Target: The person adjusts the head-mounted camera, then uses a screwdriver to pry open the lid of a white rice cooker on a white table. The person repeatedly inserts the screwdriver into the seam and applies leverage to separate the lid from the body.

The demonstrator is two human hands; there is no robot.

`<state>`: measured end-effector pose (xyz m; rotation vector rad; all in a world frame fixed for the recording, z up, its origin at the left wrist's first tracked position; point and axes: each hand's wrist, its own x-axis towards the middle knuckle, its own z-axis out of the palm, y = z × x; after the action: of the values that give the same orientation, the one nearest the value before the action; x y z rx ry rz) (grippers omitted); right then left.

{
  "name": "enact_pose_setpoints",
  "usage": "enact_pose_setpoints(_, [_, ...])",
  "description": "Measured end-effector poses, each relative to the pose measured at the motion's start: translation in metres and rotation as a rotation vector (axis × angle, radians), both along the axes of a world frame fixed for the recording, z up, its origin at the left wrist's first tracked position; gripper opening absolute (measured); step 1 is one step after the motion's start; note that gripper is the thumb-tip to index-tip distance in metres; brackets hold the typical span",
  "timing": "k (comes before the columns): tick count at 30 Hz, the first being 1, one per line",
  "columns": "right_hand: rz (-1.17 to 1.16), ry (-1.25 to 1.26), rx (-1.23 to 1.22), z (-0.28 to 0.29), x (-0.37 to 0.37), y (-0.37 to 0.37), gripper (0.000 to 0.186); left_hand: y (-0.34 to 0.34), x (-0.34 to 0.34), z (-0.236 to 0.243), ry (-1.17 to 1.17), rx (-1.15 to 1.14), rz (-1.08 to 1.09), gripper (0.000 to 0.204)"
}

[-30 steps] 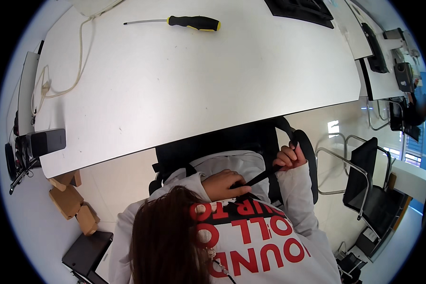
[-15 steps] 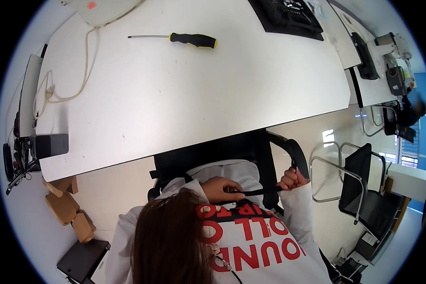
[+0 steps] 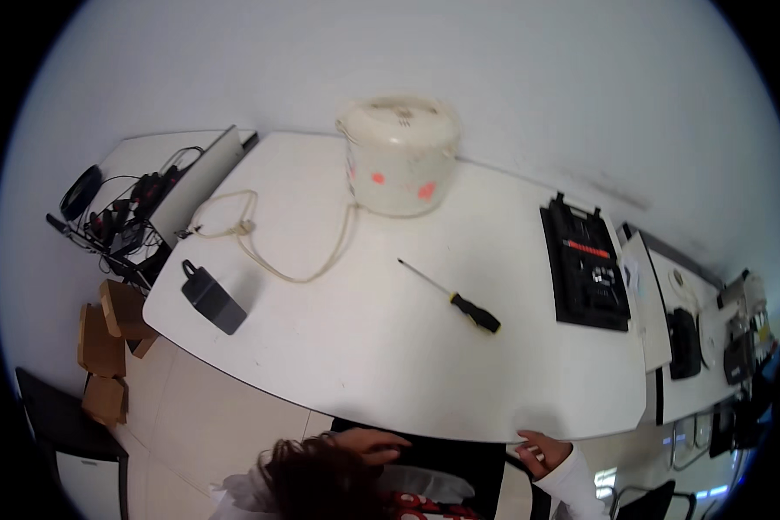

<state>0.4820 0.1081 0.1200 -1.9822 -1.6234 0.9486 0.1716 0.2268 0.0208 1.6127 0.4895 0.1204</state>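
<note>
Over my lap, just off the near edge of the white table (image 3: pixel 355 347), my left hand (image 3: pixel 374 444) is held with its fingers stretched out and nothing in it. My right hand (image 3: pixel 543 454) is at the table's near edge, fingers loosely bent and apart, also holding nothing. Nearest to them on the tabletop lies a black-and-yellow screwdriver (image 3: pixel 474 313), its shaft pointing away to the left. At the back stands a cream rice cooker (image 3: pixel 399 160) with reddish patches and its lid closed. Its pale power cord (image 3: pixel 299 279) loops out to the left.
An open black tool case (image 3: pixel 585 264) lies on the right. A dark grey box-like device (image 3: pixel 212 299) sits near the left edge. Cardboard boxes (image 3: pixel 104 342) stand on the floor to the left. Past the left divider is a heap of black cables (image 3: pixel 134 212); another desk is at right.
My hands have let go of the black strap they held across my lap and moved to the table edge. The view has tilted up, bringing the whole cooker and tool case into sight.
</note>
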Motion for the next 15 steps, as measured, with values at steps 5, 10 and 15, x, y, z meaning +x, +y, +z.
enact_pose_setpoints(5, [0.257, -0.477, 0.559, -0.005, -0.019, 0.13, 0.057, 0.032, -0.052, 0.059, -0.156, -0.21, 0.289, 0.029])
enact_pose_setpoints(10, [0.159, -0.776, 0.457, -0.083, -0.018, 0.209, 0.049, 0.069, -0.055, 0.084, -0.383, 0.219, 0.77, 0.034])
enact_pose_setpoints(15, [-0.006, -0.81, 0.462, -0.094, -0.012, 0.223, 0.035, 0.138, -0.025, 0.109, -0.577, 0.279, 1.082, 0.065])
